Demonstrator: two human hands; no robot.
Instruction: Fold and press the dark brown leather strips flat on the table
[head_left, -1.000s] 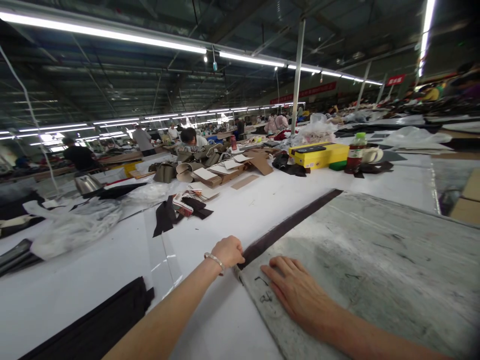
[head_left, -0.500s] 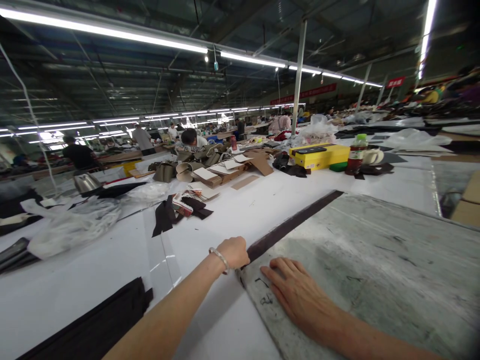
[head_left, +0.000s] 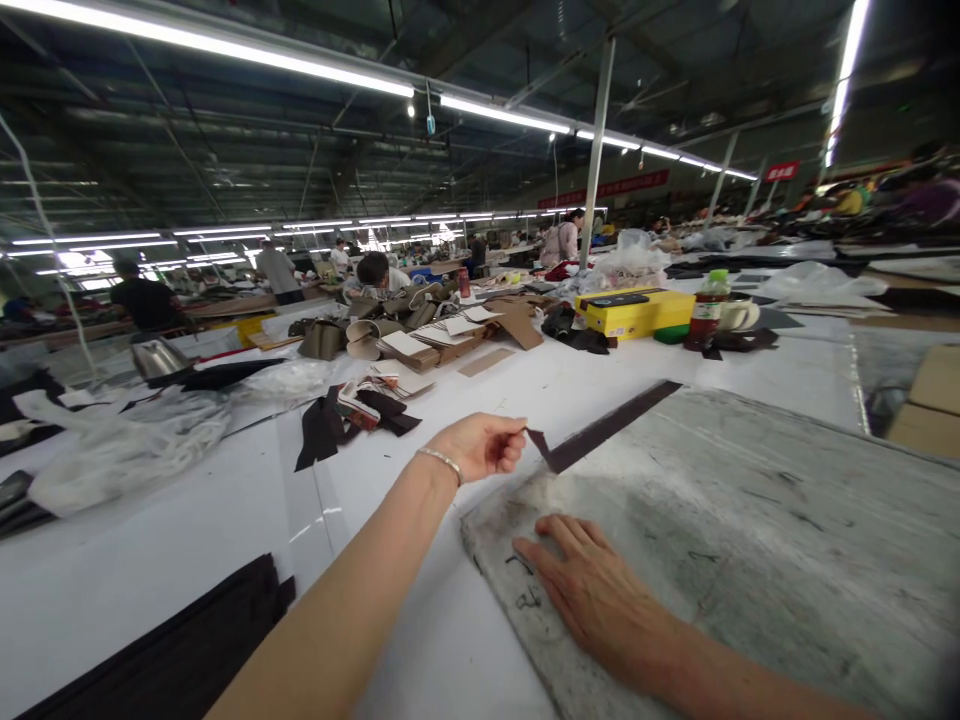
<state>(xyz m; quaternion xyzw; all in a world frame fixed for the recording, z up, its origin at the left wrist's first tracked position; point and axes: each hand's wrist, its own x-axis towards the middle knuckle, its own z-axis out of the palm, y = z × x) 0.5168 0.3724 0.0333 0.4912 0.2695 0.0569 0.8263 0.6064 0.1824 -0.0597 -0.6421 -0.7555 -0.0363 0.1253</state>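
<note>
My left hand (head_left: 484, 447), with a bracelet at the wrist, pinches the near end of a dark brown strip (head_left: 615, 428). That end is lifted and bent up, while the rest lies along the far left edge of a grey, scuffed slab (head_left: 720, 520). What the strip is made of I cannot tell. My right hand (head_left: 581, 575) lies flat on the slab near its left corner, fingers spread, holding nothing. Dark marks show on the slab beside its fingertips.
Dark folded material (head_left: 180, 640) lies at the lower left of the white table (head_left: 420, 600). Dark scraps (head_left: 322, 430), card pieces (head_left: 431, 345), a yellow box (head_left: 637, 312), a bottle (head_left: 707, 312) and a cup (head_left: 739, 315) stand farther back. Other people work in the distance.
My left hand has moved up and away from the slab's corner, peeling the strip's near end off the slab's edge. My right hand stays in place.
</note>
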